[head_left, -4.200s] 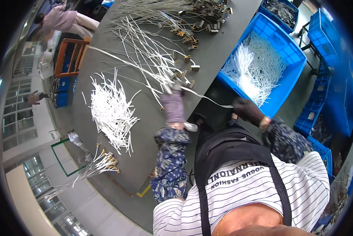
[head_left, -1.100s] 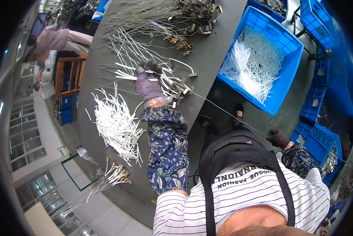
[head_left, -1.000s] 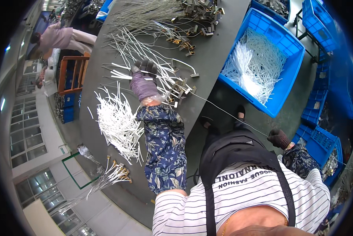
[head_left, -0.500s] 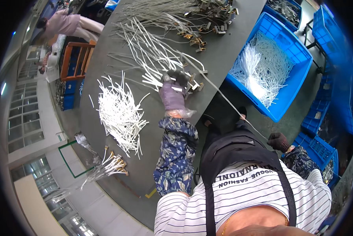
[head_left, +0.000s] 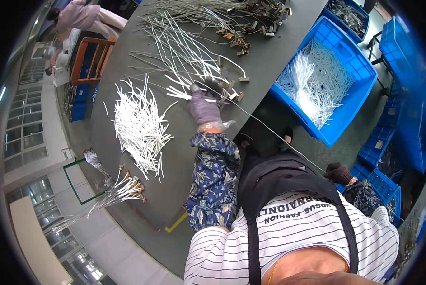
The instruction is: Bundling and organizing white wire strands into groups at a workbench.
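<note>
My left hand (head_left: 205,108), in a purple glove with dark fingertips, is closed over several short white tubes and wires on the grey table (head_left: 184,142). From it a thin pale wire (head_left: 260,120) stretches over the table edge to my right hand (head_left: 338,173). That hand, dark-gloved, is closed in a fist on the wire's end beside my hip. Small metal connector pieces (head_left: 241,96) lie just right of my left fingers. Long wires with white sleeves (head_left: 175,52) spread out beyond that hand. To its left lies a loose pile of short white tubes (head_left: 139,128).
A blue crate (head_left: 360,90) with clear and white tubing stands right of the table. Wires with metal ends (head_left: 265,19) are heaped at the table's far end. Another wire bundle (head_left: 132,187) lies near left. A person (head_left: 80,19) is far left.
The wire between my hands now runs straighter and thinner, without its earlier loop by the left fingers. Both hands stay closed in nearly the same places. The view has shifted slightly.
</note>
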Demonstrator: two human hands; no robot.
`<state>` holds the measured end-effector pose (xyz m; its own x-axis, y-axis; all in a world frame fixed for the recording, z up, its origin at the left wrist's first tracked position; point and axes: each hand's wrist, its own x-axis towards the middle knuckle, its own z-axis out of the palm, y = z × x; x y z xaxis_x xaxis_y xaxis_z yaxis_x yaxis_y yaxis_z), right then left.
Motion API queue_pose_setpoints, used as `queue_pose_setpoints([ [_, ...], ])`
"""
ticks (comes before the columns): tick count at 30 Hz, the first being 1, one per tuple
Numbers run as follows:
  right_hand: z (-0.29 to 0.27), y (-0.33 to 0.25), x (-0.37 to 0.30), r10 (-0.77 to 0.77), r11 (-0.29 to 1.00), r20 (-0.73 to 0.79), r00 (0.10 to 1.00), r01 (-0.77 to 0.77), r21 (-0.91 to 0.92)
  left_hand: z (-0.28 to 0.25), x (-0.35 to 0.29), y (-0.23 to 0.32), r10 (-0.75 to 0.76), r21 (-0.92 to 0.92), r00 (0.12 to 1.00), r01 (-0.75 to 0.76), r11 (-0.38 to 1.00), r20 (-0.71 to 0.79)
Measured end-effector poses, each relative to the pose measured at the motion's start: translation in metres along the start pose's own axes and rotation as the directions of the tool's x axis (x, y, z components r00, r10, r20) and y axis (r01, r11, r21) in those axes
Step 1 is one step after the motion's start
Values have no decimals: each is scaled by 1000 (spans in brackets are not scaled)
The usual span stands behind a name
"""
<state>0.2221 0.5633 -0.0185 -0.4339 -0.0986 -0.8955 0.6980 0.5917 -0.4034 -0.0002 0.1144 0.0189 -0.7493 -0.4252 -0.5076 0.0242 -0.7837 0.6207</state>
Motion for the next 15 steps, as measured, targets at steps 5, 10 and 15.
queue_pose_setpoints([
  [5, -5, 14, -2, -19, 1000, -2, 1000, 19, -16, 11, 3, 31, 155, 131, 978, -174, 976, 143],
  [10, -6, 21, 7, -52, 999, -18, 998, 52, 3, 20, 1, 47, 235, 141, 955, -261, 955, 180],
  [15, -9, 19, 5, 22, 996, 19, 1000, -24, 84, 22, -2, 39, 175, 127, 973, -194, 973, 148],
])
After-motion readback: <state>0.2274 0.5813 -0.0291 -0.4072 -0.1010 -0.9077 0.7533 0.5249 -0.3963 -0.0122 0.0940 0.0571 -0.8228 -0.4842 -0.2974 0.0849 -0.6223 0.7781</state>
